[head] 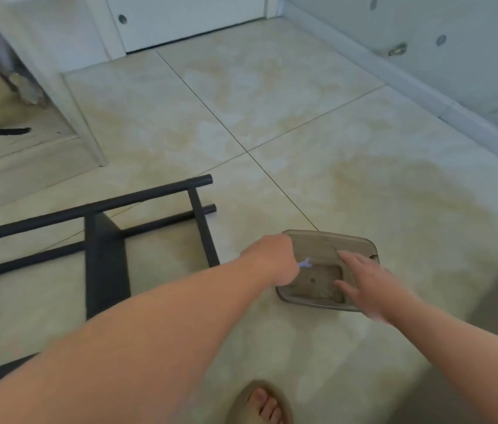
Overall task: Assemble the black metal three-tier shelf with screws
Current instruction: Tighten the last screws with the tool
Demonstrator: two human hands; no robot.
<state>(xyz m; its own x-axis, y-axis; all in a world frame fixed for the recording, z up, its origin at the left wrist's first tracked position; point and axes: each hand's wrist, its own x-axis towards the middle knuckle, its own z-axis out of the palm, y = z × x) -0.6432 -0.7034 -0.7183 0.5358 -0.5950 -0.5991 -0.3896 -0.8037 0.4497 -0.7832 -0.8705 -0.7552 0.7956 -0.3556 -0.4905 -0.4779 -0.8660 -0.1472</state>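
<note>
"Hands?"
"L hand (272,258) clenched on wrench (304,264); R hand (360,283) spread loose over tray (327,238). Shelf (103,240) lies on floor (272,117), left of tray."
"Risk?"
"R could tip tray, spill contents; looks hasty."

Floor (302,117): I see glossy beige tiles, thin dark grout lines.
Door (180,19): white, far end.
Doorstop (397,50): metal, by right skirting.
Sandal (241,402): tan (toes showing), bottom edge.

Your shelf frame (107,255) left, tray (327,243) right
Both lie on the floor (302,117), the tray beyond your foot (260,405).
</note>
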